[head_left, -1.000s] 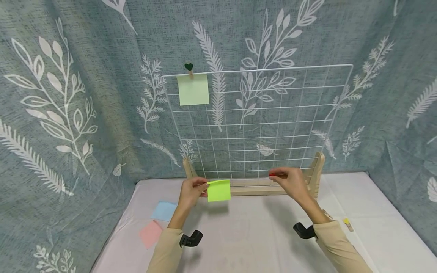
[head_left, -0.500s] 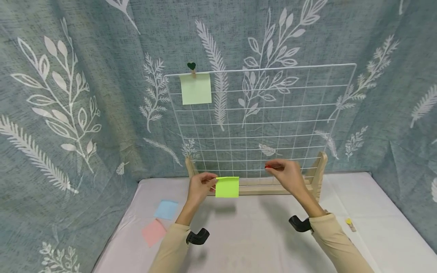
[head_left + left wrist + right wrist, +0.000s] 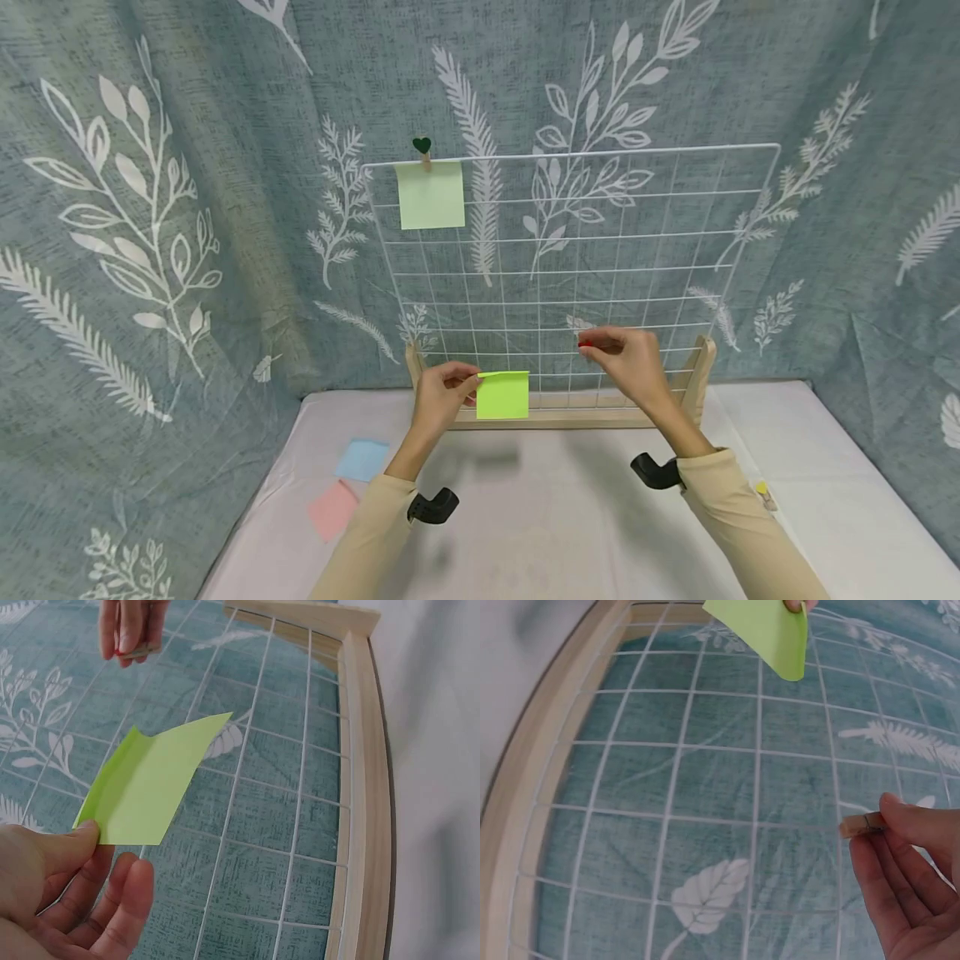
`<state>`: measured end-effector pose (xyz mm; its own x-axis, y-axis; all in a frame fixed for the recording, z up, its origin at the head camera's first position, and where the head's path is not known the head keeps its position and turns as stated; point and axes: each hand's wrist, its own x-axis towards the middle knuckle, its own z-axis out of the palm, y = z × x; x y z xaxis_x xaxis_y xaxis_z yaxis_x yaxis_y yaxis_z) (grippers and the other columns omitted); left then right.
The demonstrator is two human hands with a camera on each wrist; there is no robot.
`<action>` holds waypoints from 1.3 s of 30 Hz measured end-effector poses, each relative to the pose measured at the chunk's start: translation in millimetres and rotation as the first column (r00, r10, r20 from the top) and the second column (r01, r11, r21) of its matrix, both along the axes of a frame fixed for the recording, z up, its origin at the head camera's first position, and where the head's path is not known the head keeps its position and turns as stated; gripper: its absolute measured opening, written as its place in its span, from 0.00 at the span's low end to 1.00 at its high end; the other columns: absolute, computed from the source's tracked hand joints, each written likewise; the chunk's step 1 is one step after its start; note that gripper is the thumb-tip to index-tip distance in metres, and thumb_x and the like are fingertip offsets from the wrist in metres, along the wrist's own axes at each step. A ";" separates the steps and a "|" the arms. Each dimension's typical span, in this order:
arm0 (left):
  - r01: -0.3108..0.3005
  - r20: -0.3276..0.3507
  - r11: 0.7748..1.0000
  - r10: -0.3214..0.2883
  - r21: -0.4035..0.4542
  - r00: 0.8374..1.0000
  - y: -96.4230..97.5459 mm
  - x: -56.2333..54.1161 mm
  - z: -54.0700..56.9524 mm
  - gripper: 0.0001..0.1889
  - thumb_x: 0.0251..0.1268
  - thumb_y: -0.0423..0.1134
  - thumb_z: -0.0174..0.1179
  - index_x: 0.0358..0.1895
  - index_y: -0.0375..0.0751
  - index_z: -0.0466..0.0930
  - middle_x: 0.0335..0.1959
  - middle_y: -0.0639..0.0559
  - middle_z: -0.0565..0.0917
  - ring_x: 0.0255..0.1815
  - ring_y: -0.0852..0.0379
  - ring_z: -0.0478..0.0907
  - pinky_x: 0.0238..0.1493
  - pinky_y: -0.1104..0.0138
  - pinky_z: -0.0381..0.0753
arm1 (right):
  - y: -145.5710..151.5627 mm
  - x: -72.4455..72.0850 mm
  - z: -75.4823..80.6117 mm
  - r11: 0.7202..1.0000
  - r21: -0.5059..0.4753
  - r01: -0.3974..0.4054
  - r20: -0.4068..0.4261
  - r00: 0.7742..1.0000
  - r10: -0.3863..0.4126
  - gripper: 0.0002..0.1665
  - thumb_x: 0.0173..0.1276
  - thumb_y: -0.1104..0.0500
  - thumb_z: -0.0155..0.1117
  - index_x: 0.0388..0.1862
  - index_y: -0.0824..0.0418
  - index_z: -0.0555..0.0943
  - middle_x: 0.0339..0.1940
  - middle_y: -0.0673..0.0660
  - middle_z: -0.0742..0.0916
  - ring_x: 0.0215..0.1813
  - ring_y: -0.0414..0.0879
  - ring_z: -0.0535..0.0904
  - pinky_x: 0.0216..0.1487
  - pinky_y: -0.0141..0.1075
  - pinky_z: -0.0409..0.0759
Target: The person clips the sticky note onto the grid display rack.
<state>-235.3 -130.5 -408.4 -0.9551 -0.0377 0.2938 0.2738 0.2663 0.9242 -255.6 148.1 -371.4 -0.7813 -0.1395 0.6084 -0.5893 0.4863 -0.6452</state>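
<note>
My left hand [image 3: 442,396] pinches a bright yellow-green sticky note [image 3: 502,396] by its upper left corner, in front of the lower part of the white wire grid [image 3: 592,268]. In the left wrist view the note [image 3: 154,784] has a folded strip along one edge. My right hand [image 3: 630,358] pinches a small wooden clothespin [image 3: 861,825] between thumb and fingers; a red bit of it shows in the head view. At the grid's top left, a pale green note [image 3: 431,196] hangs from a clothespin with a dark green heart [image 3: 422,147].
A blue note [image 3: 362,460] and a pink note [image 3: 333,510] lie on the white table [image 3: 540,517] at left. Another clothespin with a yellow top [image 3: 764,493] lies at right, beside my sleeve. Wooden feet [image 3: 699,379] hold the grid up before a leaf-patterned curtain [image 3: 225,275].
Both hands have risen in front of the grid, the left one also shifting right with the yellow-green note. The right hand has come slightly left with the clothespin.
</note>
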 end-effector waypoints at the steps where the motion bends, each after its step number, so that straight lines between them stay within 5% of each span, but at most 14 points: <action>1: 0.002 -0.003 1.000 -0.002 -0.006 1.000 0.3 0.2 1.5 0.04 0.62 0.25 0.64 0.38 0.29 0.85 0.29 0.41 0.83 0.26 0.44 0.82 0.27 0.59 0.88 | -0.4 -0.6 1.8 1.000 -0.003 -0.002 -0.004 1.000 0.002 0.08 0.58 0.70 0.73 0.38 0.70 0.87 0.34 0.62 0.90 0.33 0.53 0.88 0.34 0.31 0.87; 17: 0.036 0.025 0.999 -0.036 0.016 0.999 3.7 6.2 23.5 0.05 0.63 0.27 0.64 0.41 0.30 0.86 0.33 0.40 0.83 0.26 0.52 0.81 0.24 0.62 0.88 | -0.4 0.5 22.7 0.999 -0.025 -0.033 -0.022 0.999 0.033 0.10 0.59 0.67 0.73 0.40 0.68 0.87 0.35 0.62 0.89 0.34 0.53 0.88 0.35 0.25 0.85; 25: 0.030 -0.014 1.000 -0.029 0.007 0.999 6.6 6.1 40.1 0.05 0.63 0.26 0.64 0.40 0.30 0.86 0.33 0.39 0.84 0.22 0.56 0.80 0.22 0.64 0.87 | -1.3 1.1 48.6 0.999 -0.033 -0.027 -0.073 0.997 0.024 0.11 0.58 0.69 0.73 0.41 0.69 0.87 0.36 0.63 0.89 0.34 0.54 0.88 0.35 0.22 0.83; 39: 0.058 -0.054 0.998 -0.058 -0.017 0.997 10.5 2.4 51.1 0.05 0.64 0.27 0.64 0.40 0.29 0.86 0.32 0.38 0.84 0.21 0.55 0.80 0.24 0.56 0.88 | -3.2 3.7 65.6 0.996 -0.074 -0.045 -0.030 0.999 0.043 0.12 0.59 0.70 0.72 0.43 0.69 0.87 0.38 0.63 0.89 0.36 0.55 0.87 0.35 0.23 0.83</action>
<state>-232.8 -120.0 -357.3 -0.9380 0.0222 0.3460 0.3394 0.2627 0.9032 -252.0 144.9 -305.8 -0.7577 -0.1262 0.6403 -0.6275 0.4105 -0.6616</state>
